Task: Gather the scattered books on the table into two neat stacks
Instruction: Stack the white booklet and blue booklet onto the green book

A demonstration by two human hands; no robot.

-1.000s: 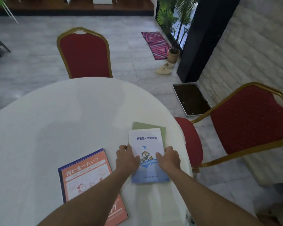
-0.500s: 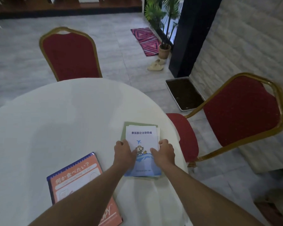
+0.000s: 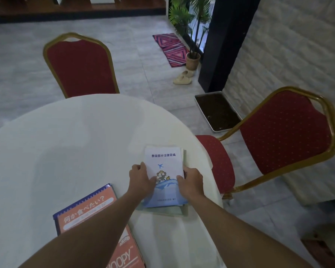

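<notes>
A white and blue booklet (image 3: 163,161) with a plane drawing lies on top of a green book (image 3: 167,209) near the right edge of the round white table (image 3: 70,151). Only slim edges of the green book show beneath it. My left hand (image 3: 141,178) grips the booklet's left side and my right hand (image 3: 191,181) grips its right side, thumbs on the cover. An orange book with a blue spine (image 3: 89,209) lies at the near left, partly under my left forearm.
Two red chairs with gold frames stand by the table, one at the far side (image 3: 79,66) and one at the right (image 3: 282,136). On the floor beyond are a tray of soil (image 3: 217,111), sandals, a potted plant and a patterned mat.
The booklet has slid over the green book until it covers it almost fully. Both hands stayed on its sides. The view has shifted a little.
</notes>
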